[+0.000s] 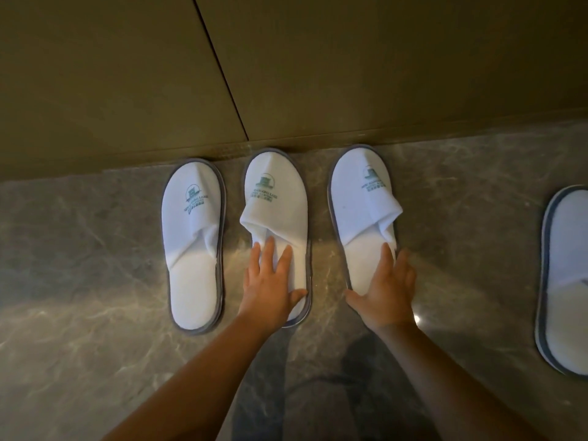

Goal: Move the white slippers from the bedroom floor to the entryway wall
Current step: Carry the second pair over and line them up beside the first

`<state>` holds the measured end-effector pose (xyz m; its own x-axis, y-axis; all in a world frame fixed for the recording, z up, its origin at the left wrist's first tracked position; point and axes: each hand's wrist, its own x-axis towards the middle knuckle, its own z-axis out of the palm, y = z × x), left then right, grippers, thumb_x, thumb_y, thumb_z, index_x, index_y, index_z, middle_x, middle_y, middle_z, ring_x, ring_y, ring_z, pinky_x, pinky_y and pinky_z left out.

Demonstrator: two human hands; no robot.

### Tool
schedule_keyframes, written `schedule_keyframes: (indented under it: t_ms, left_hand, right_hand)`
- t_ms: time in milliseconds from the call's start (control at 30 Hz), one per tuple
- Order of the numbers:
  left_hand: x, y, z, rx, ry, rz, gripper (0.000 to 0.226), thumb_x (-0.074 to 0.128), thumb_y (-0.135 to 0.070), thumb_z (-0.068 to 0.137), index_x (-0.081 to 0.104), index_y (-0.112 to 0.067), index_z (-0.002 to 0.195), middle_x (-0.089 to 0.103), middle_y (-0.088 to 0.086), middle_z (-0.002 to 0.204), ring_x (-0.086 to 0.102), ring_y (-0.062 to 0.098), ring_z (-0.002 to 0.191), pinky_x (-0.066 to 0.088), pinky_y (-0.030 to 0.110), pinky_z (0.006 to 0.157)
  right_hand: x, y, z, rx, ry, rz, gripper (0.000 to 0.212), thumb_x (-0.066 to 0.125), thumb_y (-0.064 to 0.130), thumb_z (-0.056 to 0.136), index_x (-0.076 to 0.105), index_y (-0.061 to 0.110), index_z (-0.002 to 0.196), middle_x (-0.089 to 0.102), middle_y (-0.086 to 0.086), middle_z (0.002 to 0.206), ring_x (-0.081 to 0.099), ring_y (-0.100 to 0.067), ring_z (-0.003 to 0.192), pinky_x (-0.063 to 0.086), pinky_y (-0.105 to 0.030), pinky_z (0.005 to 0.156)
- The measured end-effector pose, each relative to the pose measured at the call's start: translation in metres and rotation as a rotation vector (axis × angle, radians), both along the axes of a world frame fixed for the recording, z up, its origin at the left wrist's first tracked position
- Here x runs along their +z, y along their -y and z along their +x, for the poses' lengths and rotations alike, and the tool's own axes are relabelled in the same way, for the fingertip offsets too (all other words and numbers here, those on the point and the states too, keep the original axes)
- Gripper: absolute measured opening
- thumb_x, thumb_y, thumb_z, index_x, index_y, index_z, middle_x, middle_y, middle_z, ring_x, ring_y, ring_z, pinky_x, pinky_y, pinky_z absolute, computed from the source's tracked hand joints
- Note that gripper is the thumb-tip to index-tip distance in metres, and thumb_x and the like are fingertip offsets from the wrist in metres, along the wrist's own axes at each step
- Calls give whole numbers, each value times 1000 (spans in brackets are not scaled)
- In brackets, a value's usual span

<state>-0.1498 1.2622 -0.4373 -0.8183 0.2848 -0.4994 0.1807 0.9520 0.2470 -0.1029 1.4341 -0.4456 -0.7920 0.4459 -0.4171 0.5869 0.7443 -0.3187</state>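
- Nearest to me, I am seeing my two bare forearms reaching up from the bottom edge over the grey marbled floor (95, 281), with a dark shadow lying on the tiles between them.
- My left hand (270, 278) is lying flat, fingers spread, on the heel end of the second slipper (276, 198); it is pressing on the insole rather than clasping it, the thumb resting near the right rim.
- My right hand (386, 288) is also lying open and spread, its fingertips touching the heel end and right rim of the third slipper (359, 198), the thumb pointing left just below the sole; nothing is being gripped.
- Just left of my left hand, the first slipper (194, 237) is sitting untouched, close beside the second one.
- Well apart at the right edge, a fourth slipper (563, 275) is showing only partly, cut off by the frame.
- All the slippers are white with a grey rim; the first three are carrying a green printed logo too small for me to read.
- Farthest out, the toes of the three slippers are pointing at the olive-brown wall (127, 74), the second and third nearly touching its base, and a dark seam is running down the panels.
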Motion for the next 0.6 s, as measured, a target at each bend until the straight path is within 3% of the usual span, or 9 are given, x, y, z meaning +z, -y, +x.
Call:
schedule_keyframes:
  t_ms: [467, 600]
  left_hand:
    - [-2, -6, 0, 67, -15, 10, 80, 52, -49, 79, 9, -23, 141, -7, 8, 156, -7, 35, 142, 6, 51, 114]
    - [8, -5, 1, 72, -133, -20, 75, 50, -52, 79, 16, -22, 139, 5, 8, 156, -1, 33, 142, 1, 57, 112]
  right_hand:
    - [-1, 5, -1, -16, -46, -13, 101, 71, 41, 67, 5, 17, 140, 12, -16, 151, 18, -36, 135, 28, -50, 109]
    - [8, 0, -1, 34, -36, -23, 98, 64, 50, 70, 4, 17, 140, 9, -16, 153, 15, -35, 138, 25, -49, 111]
